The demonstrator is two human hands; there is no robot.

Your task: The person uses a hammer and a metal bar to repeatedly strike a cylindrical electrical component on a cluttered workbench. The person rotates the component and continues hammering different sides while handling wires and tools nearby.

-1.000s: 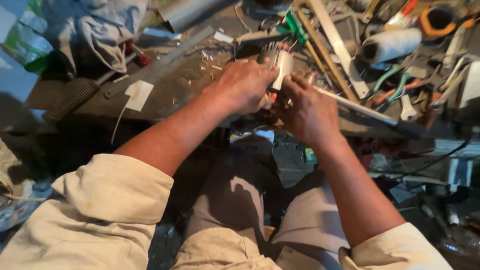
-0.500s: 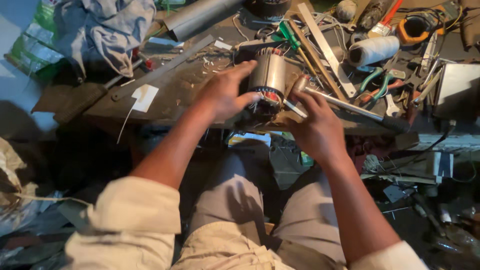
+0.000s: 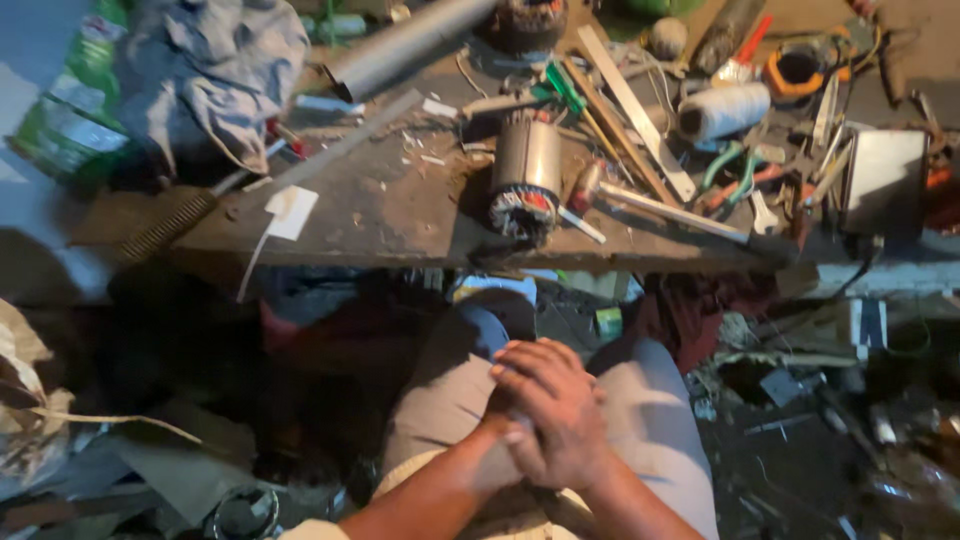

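Both hands rest together over the lap at six o'clock, holding nothing: the right hand lies flat and relaxed on top, and the left hand is mostly hidden beneath it, so its fingers cannot be read. The motor stator lies unattended on its side at twelve o'clock on the workbench, its copper winding end close to the near edge. Being round, it could roll or tip off the edge if the bench is bumped, damaging the windings. A metal rod lies just beside it at two o'clock.
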